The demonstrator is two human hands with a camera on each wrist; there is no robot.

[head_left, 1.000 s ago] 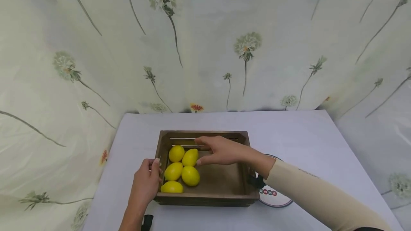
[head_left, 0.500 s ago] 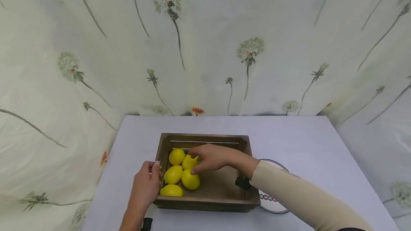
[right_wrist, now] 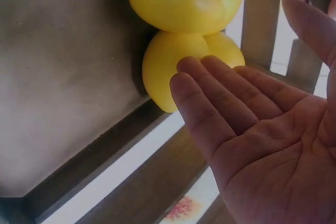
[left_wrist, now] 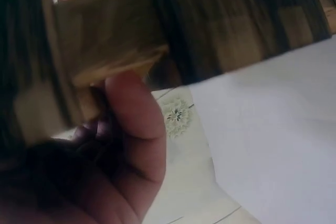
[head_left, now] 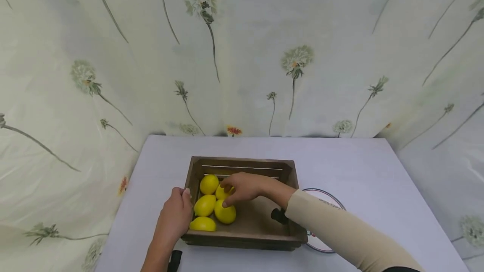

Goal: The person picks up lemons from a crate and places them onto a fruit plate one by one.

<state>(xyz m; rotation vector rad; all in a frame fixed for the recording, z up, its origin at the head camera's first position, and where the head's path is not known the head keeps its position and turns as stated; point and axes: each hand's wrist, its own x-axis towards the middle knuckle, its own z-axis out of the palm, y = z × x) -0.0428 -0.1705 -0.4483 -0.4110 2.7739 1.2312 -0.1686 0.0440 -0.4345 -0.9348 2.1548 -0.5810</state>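
A brown slatted wooden crate (head_left: 245, 236) stands on the table with several yellow lemons (head_left: 205, 205) in its left part. My left hand (head_left: 174, 213) grips the crate's left end; in the left wrist view the thumb (left_wrist: 137, 119) presses against a slat. Over the lemons is my right hand (head_left: 245, 186), its thumb at the front right lemon (head_left: 226, 215) and its fingers above the back right lemon (head_left: 222, 192), which they partly cover. In the right wrist view the palm shows, with fingers (right_wrist: 202, 116) extended beside the lemons and nothing held.
A round white plate-like thing (head_left: 319, 247) with a dark rim lies right of the crate, partly under my right forearm. The white table (head_left: 166, 150) meets a flower-printed curtain (head_left: 242, 53) at the back. A black wrist strap (head_left: 280, 216) hangs inside the crate's right part.
My right hand has moved left and lower, from above the crate's middle to the lemons. The left hand keeps its grip on the crate's end. The head view has shifted slightly.
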